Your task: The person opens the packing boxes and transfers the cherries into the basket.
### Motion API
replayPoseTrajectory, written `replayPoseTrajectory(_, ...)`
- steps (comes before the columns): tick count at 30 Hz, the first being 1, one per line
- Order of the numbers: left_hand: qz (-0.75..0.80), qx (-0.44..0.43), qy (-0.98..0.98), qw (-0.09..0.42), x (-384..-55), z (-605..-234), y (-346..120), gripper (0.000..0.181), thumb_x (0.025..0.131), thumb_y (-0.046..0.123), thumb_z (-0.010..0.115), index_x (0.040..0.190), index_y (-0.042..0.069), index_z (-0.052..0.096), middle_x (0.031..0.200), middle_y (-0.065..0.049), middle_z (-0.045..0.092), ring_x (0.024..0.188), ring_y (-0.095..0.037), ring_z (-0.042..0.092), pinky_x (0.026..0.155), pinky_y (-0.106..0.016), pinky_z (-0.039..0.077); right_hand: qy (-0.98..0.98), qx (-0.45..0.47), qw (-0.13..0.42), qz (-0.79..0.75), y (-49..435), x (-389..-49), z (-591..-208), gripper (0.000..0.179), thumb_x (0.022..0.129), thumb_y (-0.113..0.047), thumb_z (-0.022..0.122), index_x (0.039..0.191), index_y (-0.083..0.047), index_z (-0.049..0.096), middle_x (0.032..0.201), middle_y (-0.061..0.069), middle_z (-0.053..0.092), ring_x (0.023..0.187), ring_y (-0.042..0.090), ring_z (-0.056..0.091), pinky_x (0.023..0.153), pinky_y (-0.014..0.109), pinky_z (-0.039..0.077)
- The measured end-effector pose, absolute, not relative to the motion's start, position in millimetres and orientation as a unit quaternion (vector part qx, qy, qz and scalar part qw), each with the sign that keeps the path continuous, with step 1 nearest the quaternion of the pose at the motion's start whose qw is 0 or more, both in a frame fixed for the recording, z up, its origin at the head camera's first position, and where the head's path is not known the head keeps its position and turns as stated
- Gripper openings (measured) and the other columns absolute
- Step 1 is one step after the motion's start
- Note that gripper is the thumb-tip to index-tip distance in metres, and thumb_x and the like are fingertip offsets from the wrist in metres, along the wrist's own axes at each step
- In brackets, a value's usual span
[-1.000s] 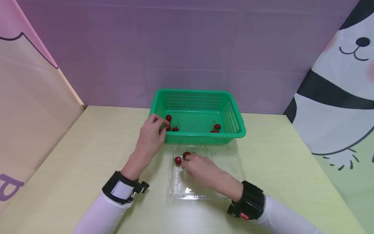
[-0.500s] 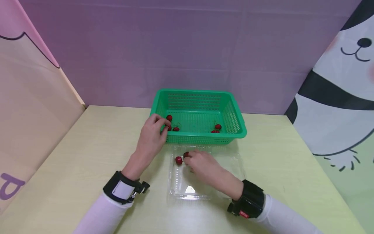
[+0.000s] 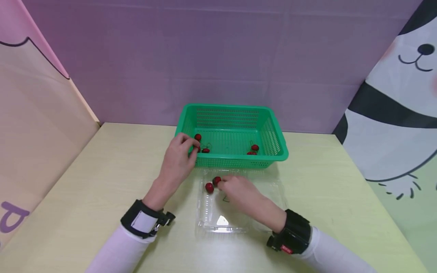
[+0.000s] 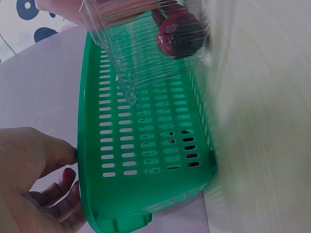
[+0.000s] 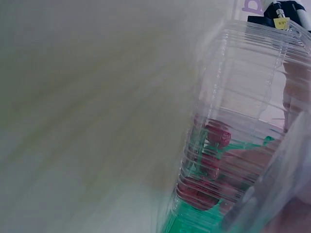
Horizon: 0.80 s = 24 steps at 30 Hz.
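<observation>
My left hand (image 3: pixel 178 156) reaches over the near left rim of a green basket (image 3: pixel 235 161), thumb and fingers pinching a red cherry (image 3: pixel 199 149) that is mostly covered by the fingertips. In front of the basket lies a clear plastic box (image 3: pixel 213 223). My right hand (image 3: pixel 240 192) is down in it with curled fingers, its fingertips against the cherries at the far left. Two of these, a front cherry (image 3: pixel 209 187) and a back cherry (image 3: pixel 216 181), show beside the fingers; the right wrist view shows a third cherry (image 5: pixel 197 193) at the fingers. A thin stem pokes out under the hand.
Inside the basket, another cherry (image 3: pixel 197 137) and a stemmed cherry (image 3: pixel 205 150) lie on the left, and a further pair of cherries (image 3: pixel 254 147) on the right. The box's clear lid (image 3: pixel 269 189) spreads to the right on the pale table (image 3: pixel 102 189). A purple backdrop (image 3: pixel 218 57) rises behind.
My right hand has shifted slightly right and back, uncovering more of the back cherry and a stem below the hand. My left hand stays almost still at the basket rim.
</observation>
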<state>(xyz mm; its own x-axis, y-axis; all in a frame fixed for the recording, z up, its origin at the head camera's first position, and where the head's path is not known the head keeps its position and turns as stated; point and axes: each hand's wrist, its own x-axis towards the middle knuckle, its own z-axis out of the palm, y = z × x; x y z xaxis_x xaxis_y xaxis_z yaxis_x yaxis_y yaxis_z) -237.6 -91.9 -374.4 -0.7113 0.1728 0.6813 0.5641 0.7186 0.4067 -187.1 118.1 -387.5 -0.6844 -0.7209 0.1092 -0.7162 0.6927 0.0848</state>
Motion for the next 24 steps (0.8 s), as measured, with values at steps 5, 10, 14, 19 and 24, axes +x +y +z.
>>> replayPoseTrajectory(5,-0.309,-0.215,-0.869,0.321,-237.3,-374.2,-91.2,0.008,0.084,-0.005,0.071,0.086,0.003,0.072,0.092,-0.008,0.056,0.086,-0.023,0.055,0.074,-0.026,0.044,-0.919,0.388,0.075,0.006,120.5,-187.8,-385.2,0.023,0.075,0.008,0.071,0.085,-0.012,0.073,0.08,-0.003,0.059,0.074,0.013,0.06,0.066,0.023,0.049)
replayPoseTrajectory(10,-0.306,-0.217,-0.868,0.326,-237.4,-374.9,-90.4,0.006,0.084,-0.003,0.07,0.087,0.002,0.072,0.092,-0.008,0.055,0.086,-0.023,0.055,0.074,-0.026,0.044,-0.919,0.384,0.091,0.024,121.4,-188.7,-385.3,0.02,0.077,0.007,0.07,0.086,-0.011,0.072,0.083,-0.002,0.061,0.078,0.016,0.061,0.069,0.025,0.049)
replayPoseTrajectory(14,-0.305,-0.219,-0.867,0.327,-236.9,-375.5,-89.9,0.005,0.085,-0.002,0.07,0.088,0.001,0.072,0.092,-0.008,0.055,0.086,-0.024,0.054,0.074,-0.026,0.044,-0.922,0.374,0.096,0.034,122.4,-189.9,-384.8,0.015,0.081,0.003,0.071,0.088,-0.011,0.072,0.085,-0.002,0.061,0.081,0.016,0.061,0.07,0.025,0.05)
replayPoseTrajectory(19,-0.305,-0.227,-0.863,0.331,-236.9,-376.0,-89.2,0.006,0.085,-0.002,0.069,0.088,0.001,0.072,0.093,-0.009,0.055,0.086,-0.025,0.054,0.074,-0.027,0.043,-0.926,0.363,0.101,0.028,125.3,-192.3,-381.2,0.017,0.08,0.002,0.073,0.092,-0.009,0.074,0.09,0.0,0.062,0.086,0.016,0.062,0.073,0.024,0.051)
replayPoseTrajectory(24,-0.3,-0.232,-0.863,0.335,-237.5,-376.7,-88.8,0.005,0.085,-0.002,0.069,0.088,0.002,0.071,0.093,-0.009,0.054,0.086,-0.025,0.053,0.073,-0.026,0.042,-0.926,0.36,0.109,0.026,128.6,-193.3,-376.6,0.024,0.076,0.007,0.075,0.094,-0.008,0.074,0.091,0.001,0.062,0.086,0.016,0.062,0.075,0.024,0.05)
